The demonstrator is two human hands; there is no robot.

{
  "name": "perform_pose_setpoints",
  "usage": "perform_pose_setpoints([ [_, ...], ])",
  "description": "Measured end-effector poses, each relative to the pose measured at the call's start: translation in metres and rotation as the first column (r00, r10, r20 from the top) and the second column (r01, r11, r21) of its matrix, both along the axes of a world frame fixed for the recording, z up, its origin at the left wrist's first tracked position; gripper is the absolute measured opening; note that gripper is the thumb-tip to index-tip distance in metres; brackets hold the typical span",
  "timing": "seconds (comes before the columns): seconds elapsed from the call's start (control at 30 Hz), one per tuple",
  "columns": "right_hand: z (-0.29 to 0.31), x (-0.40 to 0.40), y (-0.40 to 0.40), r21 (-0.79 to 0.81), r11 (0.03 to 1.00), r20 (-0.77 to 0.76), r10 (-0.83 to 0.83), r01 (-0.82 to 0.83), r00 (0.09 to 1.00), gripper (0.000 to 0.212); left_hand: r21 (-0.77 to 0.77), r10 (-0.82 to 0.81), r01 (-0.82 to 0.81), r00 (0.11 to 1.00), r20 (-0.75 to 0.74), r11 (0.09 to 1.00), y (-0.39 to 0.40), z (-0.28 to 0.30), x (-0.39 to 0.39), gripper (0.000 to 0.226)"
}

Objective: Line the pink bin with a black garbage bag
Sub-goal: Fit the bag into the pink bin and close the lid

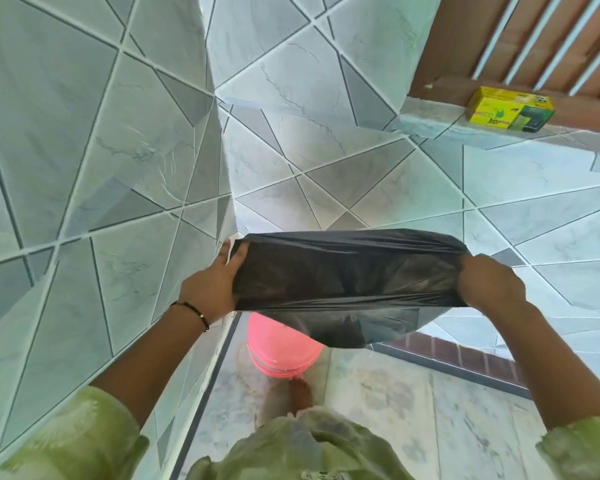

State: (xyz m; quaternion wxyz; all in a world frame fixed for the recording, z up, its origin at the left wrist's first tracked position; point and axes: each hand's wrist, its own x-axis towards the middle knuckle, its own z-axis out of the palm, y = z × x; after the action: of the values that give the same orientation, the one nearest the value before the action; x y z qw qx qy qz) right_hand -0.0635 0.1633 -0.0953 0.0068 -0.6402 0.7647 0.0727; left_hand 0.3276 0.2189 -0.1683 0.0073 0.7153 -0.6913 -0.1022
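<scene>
A black garbage bag (347, 282) is stretched wide between my two hands at chest height, its mouth held open. My left hand (212, 289) grips the bag's left edge, fingers tucked inside the opening. My right hand (489, 284) grips the right edge, fingers curled over the plastic. The pink bin (281, 355) stands on the floor below, in the corner by the tiled walls. The hanging bag hides the bin's upper right part. The bag hangs above the bin and does not touch it.
Tiled walls close in on the left and behind the bin. A yellow-green bin-liner box (510, 109) sits on a tiled ledge (426, 123) at upper right. My bare foot (300, 393) is on the floor just in front of the bin.
</scene>
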Motion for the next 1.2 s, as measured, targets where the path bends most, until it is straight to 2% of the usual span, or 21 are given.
perform_pose_setpoints([
  [0.13,-0.001,0.003,-0.010,0.073,0.997,-0.041,0.031,-0.028,0.999,0.029,0.023,-0.011,0.011,1.000,0.025,1.000,-0.003,0.000,-0.003,0.088],
  [0.23,-0.010,0.007,-0.020,0.122,0.991,-0.057,0.064,-0.057,0.996,0.032,0.045,-0.018,0.013,0.995,0.102,0.999,-0.009,-0.008,-0.006,0.084],
  [0.37,-0.036,0.014,-0.037,0.184,0.976,-0.055,0.131,-0.119,0.990,0.035,0.168,-0.001,-0.024,0.989,0.148,0.986,-0.015,-0.029,-0.003,0.082],
  [0.47,-0.062,0.024,-0.053,0.273,0.949,-0.045,0.178,-0.160,0.983,0.034,0.248,0.034,-0.067,0.990,0.137,0.966,-0.021,-0.048,0.002,0.071],
  [0.63,-0.114,0.052,-0.087,0.362,0.906,0.005,0.234,-0.220,0.972,0.033,0.368,0.064,-0.139,0.976,0.209,0.919,-0.046,-0.078,0.017,0.078],
  [0.8,-0.153,0.080,-0.120,0.394,0.874,0.056,0.286,-0.285,0.956,0.033,0.369,0.297,-0.332,0.943,0.150,0.868,-0.072,-0.107,0.035,0.068],
  [0.9,-0.180,0.091,-0.134,0.444,0.840,0.075,0.313,-0.313,0.947,0.034,0.379,0.312,-0.356,0.934,0.173,0.854,-0.076,-0.123,0.037,0.079],
  [1.03,-0.219,0.096,-0.138,0.518,0.791,0.056,0.349,-0.326,0.935,0.038,0.393,0.348,-0.361,0.931,0.106,0.846,-0.062,-0.158,0.041,0.088],
  [1.2,-0.277,0.100,-0.131,0.603,0.741,0.035,0.345,-0.295,0.938,0.035,0.453,0.365,-0.369,0.926,0.101,0.812,-0.037,-0.216,0.040,0.087],
])
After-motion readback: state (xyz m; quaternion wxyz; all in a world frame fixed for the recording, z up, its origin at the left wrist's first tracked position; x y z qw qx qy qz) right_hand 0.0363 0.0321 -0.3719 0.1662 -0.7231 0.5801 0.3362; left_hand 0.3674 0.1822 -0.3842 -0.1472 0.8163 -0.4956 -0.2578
